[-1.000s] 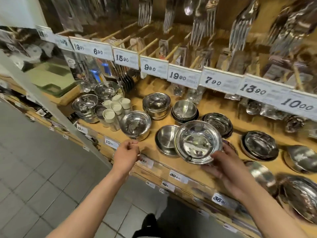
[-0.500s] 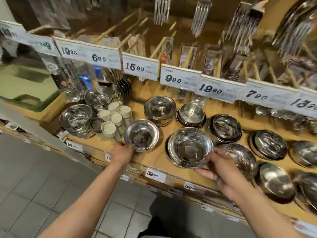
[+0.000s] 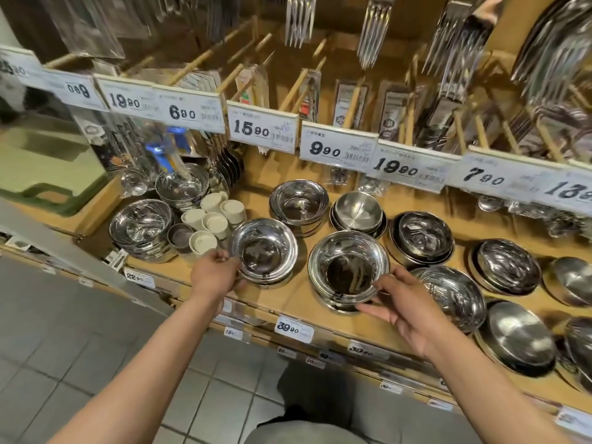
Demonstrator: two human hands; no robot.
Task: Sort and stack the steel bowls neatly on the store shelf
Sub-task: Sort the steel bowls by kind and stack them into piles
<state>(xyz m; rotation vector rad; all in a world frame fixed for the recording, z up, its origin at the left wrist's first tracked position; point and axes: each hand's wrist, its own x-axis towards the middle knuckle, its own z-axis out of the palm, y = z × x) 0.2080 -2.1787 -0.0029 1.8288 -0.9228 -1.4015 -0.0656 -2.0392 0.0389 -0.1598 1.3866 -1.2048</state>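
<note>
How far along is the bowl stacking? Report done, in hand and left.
Done: neat stacks stand at the back and. In hand: the right hand settles a bowl onto its pile; the left hand steadies another stack. Left: tilted bowls on the right.

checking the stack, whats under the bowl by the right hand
The bowl near the right hand sits on other steel bowls; only their rims show. How many is hidden, as is the shelf beneath.

A shop: price tags (image 3: 262,129) along shelf (image 3: 301,293) of steel bowls (image 3: 348,265).
</note>
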